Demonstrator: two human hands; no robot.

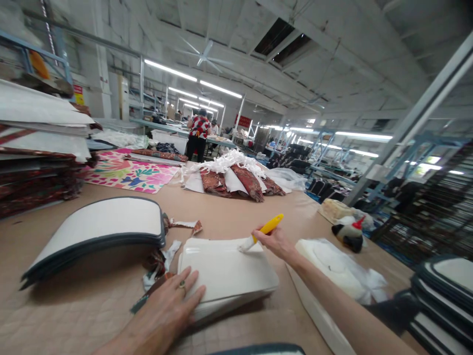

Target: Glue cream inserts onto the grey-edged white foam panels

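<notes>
In front of me lies a stack of white sheets [225,271] with rounded corners. My right hand [275,241] grips the yellow handle of a brush [271,224]; its pale bristles touch the top sheet near the far right corner. My left hand [175,301] rests with fingers spread on the stack's near left edge. Scraps of patterned fabric [157,264] lie just left of the stack. Farther left, a curved pile of white panels with dark edges [107,222] sits on the table.
The brown table [295,217] also bears patterned fabric bundles [244,182], a floral cloth [136,170] and a tall stack of sheets [40,128]. To the right are a plastic-wrapped white block [332,261], a red-capped container [349,234] and dark-edged panels [443,296]. A person [199,130] stands farther back.
</notes>
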